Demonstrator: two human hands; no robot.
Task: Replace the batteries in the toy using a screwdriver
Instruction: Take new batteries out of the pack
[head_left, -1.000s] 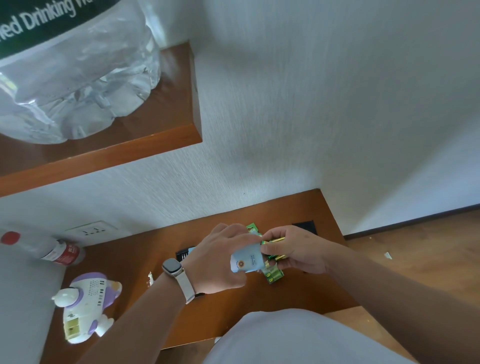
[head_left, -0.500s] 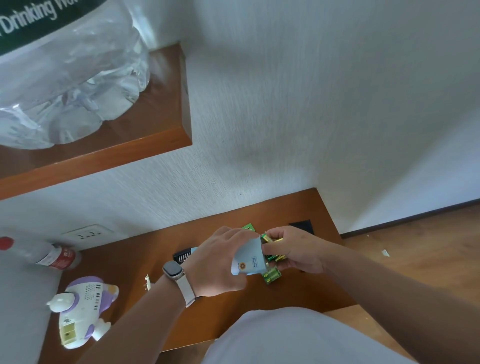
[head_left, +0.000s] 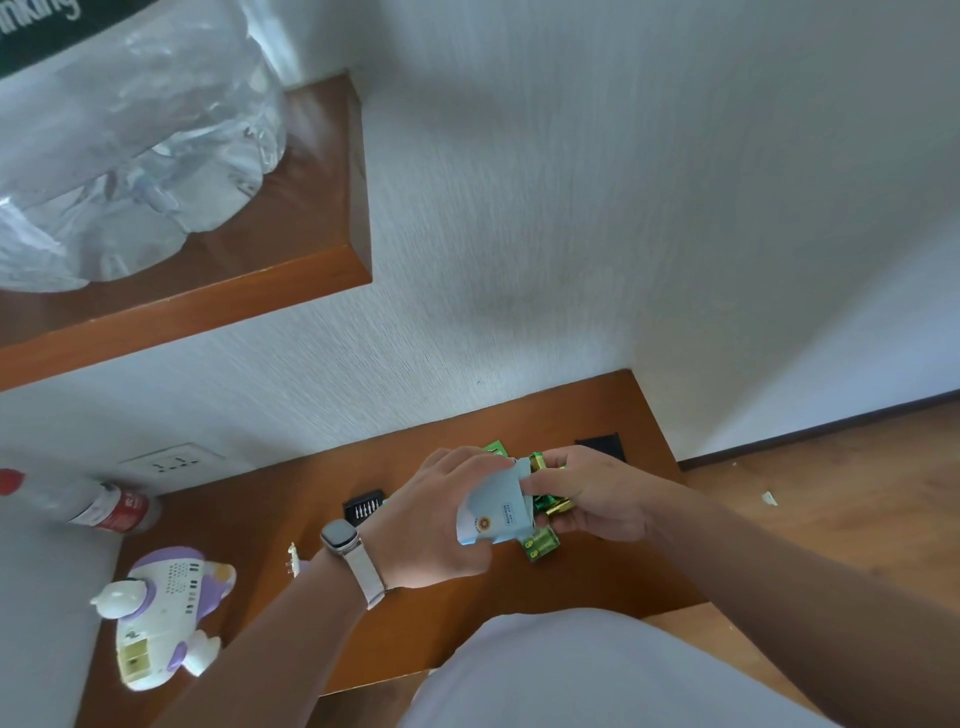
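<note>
Toy (head_left: 161, 613): white-and-purple plane, lying on the left end of the wooden table (head_left: 249, 525), well apart from both hands. Yellowish rectangular patch at its near end.

Batteries (head_left: 553, 504): green-and-gold, bunched in the right hand (head_left: 597, 499), fingers curled round them, thumb against the end of a pale blue box (head_left: 498, 512). How many there are: cannot tell.

Left hand (head_left: 436, 519): fingers wrapped over the top of the box, thumb underneath, box held above the table's middle. Watch (head_left: 340, 535) on that wrist.

Under the hands: a green battery pack (head_left: 541, 544) flat on the table, just beside the box's lower corner. Black bit case (head_left: 363, 506) behind the left wrist. Small white piece (head_left: 293, 558) near the forearm, too small to tell. Black square (head_left: 600, 447) by the wall, past the right hand.

Far left: red-capped bottle (head_left: 104, 506) on its side, wall socket (head_left: 171, 460) above it. Higher up, a wooden shelf (head_left: 234, 291) carrying a big clear water jug (head_left: 130, 145).
</note>
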